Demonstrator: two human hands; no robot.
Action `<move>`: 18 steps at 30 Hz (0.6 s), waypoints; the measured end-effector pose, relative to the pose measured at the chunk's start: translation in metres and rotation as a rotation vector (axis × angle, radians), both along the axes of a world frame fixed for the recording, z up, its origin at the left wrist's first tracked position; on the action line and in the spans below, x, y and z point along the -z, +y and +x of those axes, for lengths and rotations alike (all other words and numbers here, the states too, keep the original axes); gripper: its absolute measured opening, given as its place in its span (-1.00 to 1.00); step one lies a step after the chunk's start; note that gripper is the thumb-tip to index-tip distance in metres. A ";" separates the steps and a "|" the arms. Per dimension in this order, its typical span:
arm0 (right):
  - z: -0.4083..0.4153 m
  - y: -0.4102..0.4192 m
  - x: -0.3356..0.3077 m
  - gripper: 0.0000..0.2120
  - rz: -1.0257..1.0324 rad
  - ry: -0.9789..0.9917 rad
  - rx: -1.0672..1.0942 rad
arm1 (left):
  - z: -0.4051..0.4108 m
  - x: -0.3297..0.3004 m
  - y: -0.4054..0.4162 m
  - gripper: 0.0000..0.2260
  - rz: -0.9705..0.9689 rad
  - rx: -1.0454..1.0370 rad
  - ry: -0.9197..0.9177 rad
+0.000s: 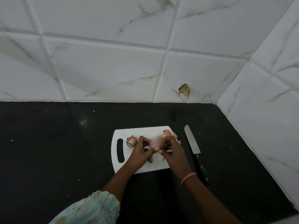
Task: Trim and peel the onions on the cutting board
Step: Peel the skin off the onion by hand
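A small pale-pink onion (154,143), its dry skin mostly gone, is held just above the white plastic cutting board (137,131) between both hands. It is gripped by the curled fingers and thumb of the left hand (142,151), while the right hand (172,152) is closed against its other side, where a strip of skin seems to be pinched; the blur there keeps this uncertain. The peeling step is judged to be in hand, and the next move calls for the last skin to be stripped and dropped with the loose papery peels (168,134) heaped at the board's far right corner. A second small reddish onion (131,141), still in its skin, is left near the slotted handle at the board's left end. A steel knife with a black handle (193,147) is laid on the black counter (56,143) just beside the board's right edge, its handle close under the right wrist, so care is wanted there. Open counter is offered to the left; the tiled wall (113,62) closes the back and right.
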State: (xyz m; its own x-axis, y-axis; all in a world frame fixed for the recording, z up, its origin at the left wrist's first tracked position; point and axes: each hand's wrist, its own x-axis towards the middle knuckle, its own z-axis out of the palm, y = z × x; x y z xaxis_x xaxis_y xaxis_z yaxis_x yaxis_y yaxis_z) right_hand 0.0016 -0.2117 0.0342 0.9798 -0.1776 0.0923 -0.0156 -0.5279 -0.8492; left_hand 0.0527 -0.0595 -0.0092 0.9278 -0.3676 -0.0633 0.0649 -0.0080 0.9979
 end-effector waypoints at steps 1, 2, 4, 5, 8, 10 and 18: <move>-0.001 0.000 0.000 -0.69 -0.004 -0.016 0.000 | 0.000 0.000 0.000 -0.71 0.000 -0.003 0.001; -0.002 -0.001 0.000 -0.70 -0.027 -0.039 -0.003 | 0.000 0.000 -0.001 -0.71 0.000 -0.006 0.000; -0.003 -0.003 0.001 -0.75 -0.082 -0.093 0.012 | 0.000 0.001 -0.002 -0.71 0.005 -0.007 -0.007; -0.003 -0.003 0.001 -0.78 -0.092 -0.110 0.028 | -0.001 0.000 -0.002 -0.71 0.009 -0.004 -0.008; -0.003 -0.003 0.003 -0.84 -0.085 -0.138 0.055 | -0.001 -0.002 -0.002 -0.69 0.025 -0.003 -0.006; -0.002 -0.003 0.004 -0.87 -0.106 -0.149 0.046 | -0.001 -0.003 -0.002 -0.68 0.027 -0.010 -0.005; 0.005 -0.002 0.006 -0.93 -0.130 -0.038 -0.039 | 0.001 -0.005 -0.003 -0.62 0.019 -0.032 0.076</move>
